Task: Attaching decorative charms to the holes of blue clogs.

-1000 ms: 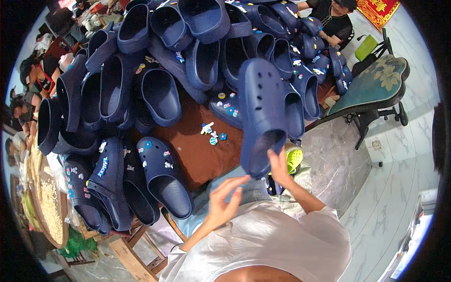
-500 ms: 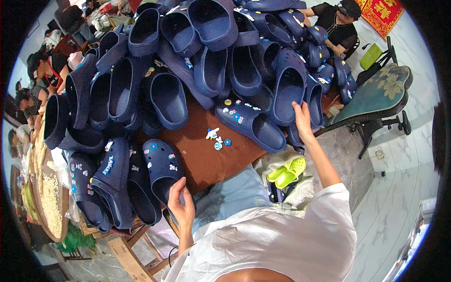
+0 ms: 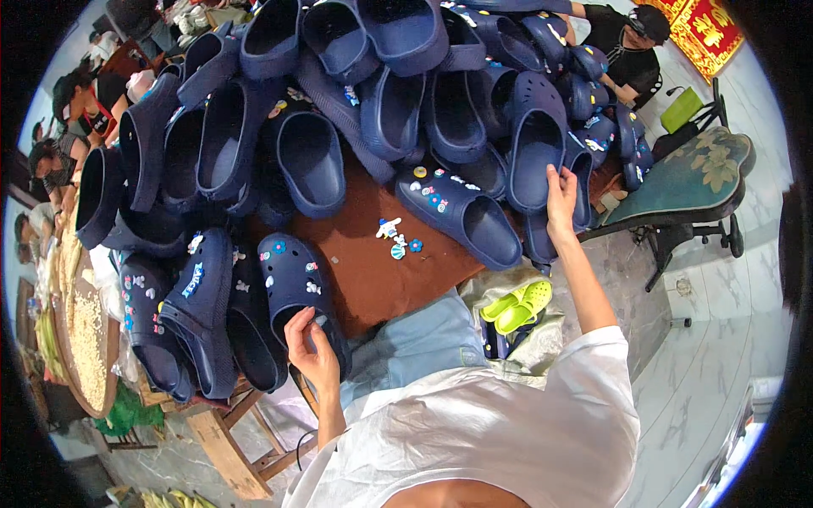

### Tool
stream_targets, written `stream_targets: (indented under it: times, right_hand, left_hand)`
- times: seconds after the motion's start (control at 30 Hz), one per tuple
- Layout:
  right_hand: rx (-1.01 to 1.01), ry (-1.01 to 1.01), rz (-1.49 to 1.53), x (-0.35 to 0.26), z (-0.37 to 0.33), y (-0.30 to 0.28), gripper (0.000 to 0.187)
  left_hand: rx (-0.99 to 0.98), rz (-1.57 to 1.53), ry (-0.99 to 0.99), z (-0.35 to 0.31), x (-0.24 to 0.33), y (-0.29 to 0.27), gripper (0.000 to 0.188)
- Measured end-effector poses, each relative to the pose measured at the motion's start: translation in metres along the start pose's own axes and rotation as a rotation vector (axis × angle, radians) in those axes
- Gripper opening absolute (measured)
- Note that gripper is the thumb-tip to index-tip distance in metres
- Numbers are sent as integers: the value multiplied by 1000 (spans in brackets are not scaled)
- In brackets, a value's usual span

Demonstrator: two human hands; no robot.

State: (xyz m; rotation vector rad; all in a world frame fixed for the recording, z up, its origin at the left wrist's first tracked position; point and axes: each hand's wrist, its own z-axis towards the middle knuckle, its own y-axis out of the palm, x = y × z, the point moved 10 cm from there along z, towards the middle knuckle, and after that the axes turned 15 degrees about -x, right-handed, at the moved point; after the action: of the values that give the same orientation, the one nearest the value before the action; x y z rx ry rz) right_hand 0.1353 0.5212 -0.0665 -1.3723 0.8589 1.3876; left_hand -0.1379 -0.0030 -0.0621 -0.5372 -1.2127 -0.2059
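My right hand [image 3: 561, 207] grips the heel edge of a plain navy clog [image 3: 536, 161] at the right of the pile. My left hand [image 3: 313, 349] is over the foot opening of a navy clog [image 3: 292, 275] decorated with small charms. Its fingers are bent, with the thumb and forefinger apart; whether they touch the rim is unclear. Between the hands, several loose charms lie on the brown tabletop [image 3: 364, 288]: a white, blue and yellow figure [image 3: 388, 229], a striped one [image 3: 399, 247] and a blue flower [image 3: 416, 245]. Another charmed clog [image 3: 461, 218] lies on its side beside my right hand.
Navy clogs [image 3: 398, 34] are heaped high across the far side, more standing at left. Lime-green clogs [image 3: 521, 306] sit in a pale sack [image 3: 546, 347] below the table. A padded chair [image 3: 690, 182] stands right; a person [image 3: 622, 46] sits beyond. A wooden stool [image 3: 224, 449] is lower left.
My left hand has shifted left over the charmed clog's opening, and its thumb and forefinger have parted. My right hand stays on the plain clog. The whole view has shifted slightly.
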Motion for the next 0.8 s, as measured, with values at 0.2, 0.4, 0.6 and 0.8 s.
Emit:
stream_targets:
  times: [0.2, 0.4, 0.6, 0.8]
  right_hand:
    - [-1, 20, -95, 16, 4, -4, 51]
    - [95, -133, -275, 1, -4, -19, 42]
    - [3, -478, -299, -105, -81, 40, 36]
    - [-656, -361, -250, -91, -168, 208, 9]
  left_hand:
    - [43, -172, -128, -6, -23, -1, 24]
    - [47, -512, -265, 8, -45, 6, 32]
    - [63, -856, -308, 19, -48, 16, 35]
    - [59, -970, -471, 22, -67, 30, 30]
